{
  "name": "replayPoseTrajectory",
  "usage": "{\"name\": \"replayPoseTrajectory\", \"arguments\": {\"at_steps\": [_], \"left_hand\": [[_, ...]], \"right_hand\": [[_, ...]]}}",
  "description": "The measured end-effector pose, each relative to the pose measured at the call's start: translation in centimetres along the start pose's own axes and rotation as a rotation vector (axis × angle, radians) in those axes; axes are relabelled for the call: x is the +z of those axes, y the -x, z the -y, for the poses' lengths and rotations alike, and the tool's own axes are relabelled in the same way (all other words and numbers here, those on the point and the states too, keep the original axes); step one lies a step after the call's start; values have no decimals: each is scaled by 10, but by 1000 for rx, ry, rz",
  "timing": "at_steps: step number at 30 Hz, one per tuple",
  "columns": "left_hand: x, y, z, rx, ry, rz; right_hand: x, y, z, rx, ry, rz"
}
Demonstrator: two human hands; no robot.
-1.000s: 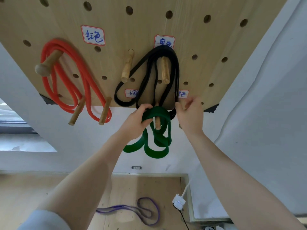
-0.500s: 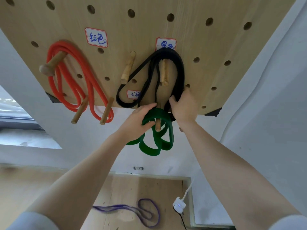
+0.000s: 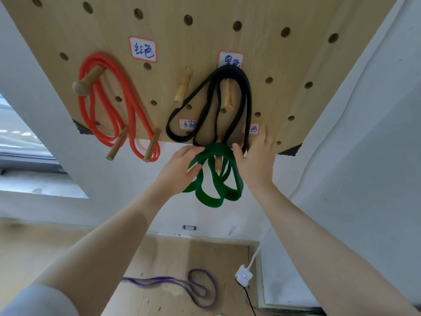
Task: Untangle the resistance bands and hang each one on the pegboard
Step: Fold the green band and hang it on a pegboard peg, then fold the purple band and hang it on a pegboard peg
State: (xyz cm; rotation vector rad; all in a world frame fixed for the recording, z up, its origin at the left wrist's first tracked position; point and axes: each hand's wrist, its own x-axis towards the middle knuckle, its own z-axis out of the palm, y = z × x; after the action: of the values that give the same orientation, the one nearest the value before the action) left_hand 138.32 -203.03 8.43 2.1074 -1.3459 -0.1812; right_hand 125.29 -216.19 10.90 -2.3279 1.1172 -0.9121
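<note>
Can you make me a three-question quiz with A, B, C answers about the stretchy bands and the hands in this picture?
1. Where is the purple band?
A. on a peg
B. on the floor
C. in a hand

2. How many bands hang on the pegboard?
A. one
B. three
C. five

3. What is the left hand doing?
A. gripping the green band
B. hanging loose
C. pointing at the window

Answers:
1 B, it lies on the wooden floor below the arms.
2 B, the red band, black band and green one each loop over pegs.
3 A, its fingers curl round the green loop, while the right hand touches the other side.
</note>
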Motion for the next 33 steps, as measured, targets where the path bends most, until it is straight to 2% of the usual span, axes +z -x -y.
{"name": "replayPoseTrajectory", "arguments": {"at_steps": [2,3,5,7,9,11,16,20,25,27,30,33], "left_hand": [[-1,21,14,-35,29,8],[-1,34,22,-54,45,26],[0,61,40,-103,59,87],[3,90,63,-200,45,148],[10,122,86,-334,55,154],[19,154,108,-456,101,138],[50,230,167,-654,127,171],[107,289,227,-812,168,181],[234,349,319,-995,215,132],[295,367,358,-1081,248,136],[384,384,415,-1111,275,158],[452,389,466,-1190,383,80]], "right_hand": [[-2,30,10,-265,-46,-108],[0,45,16,-402,-94,-92],[12,77,26,-622,-155,90],[32,107,33,-710,-121,349],[58,132,36,-624,-44,661],[90,149,34,-523,17,897],[187,196,23,-361,140,1178],[280,264,-33,-286,256,1328],[394,366,-155,-181,408,1444],[442,400,-207,-175,466,1451],[507,434,-277,-137,538,1396],[564,452,-332,-115,561,1327]]}}
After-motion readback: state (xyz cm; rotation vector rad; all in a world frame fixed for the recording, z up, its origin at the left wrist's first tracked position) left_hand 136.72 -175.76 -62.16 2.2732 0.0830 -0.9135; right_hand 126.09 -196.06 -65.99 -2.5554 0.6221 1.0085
